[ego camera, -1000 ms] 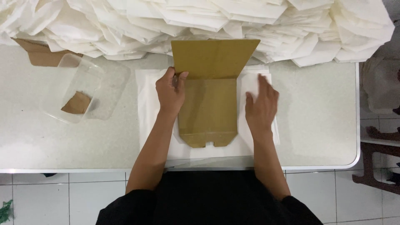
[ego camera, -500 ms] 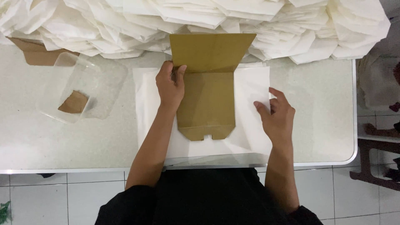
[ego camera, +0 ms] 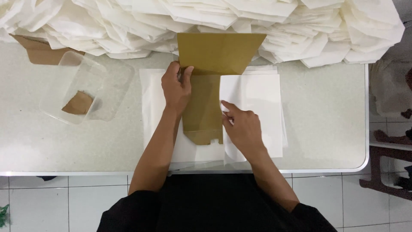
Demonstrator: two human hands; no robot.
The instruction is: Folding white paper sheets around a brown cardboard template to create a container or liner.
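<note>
A brown cardboard template (ego camera: 206,90) lies on a stack of white paper sheets (ego camera: 257,99) in the middle of the white table (ego camera: 326,120). The left hand (ego camera: 176,88) presses flat on the template's upper left part, fingers together. The right hand (ego camera: 242,126) pinches the edge of the top sheet, folding it against the template's right side. A clear plastic box (ego camera: 79,88) sits left of the template, and a heap of folded white paper (ego camera: 300,25) lies behind it.

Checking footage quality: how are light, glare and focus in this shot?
Head view: even, soft light; the white paper pile looks nearly blown out, with faint glare on the table; short shadows under both hands; the left hand, right hand and brown template look sharp.
</note>
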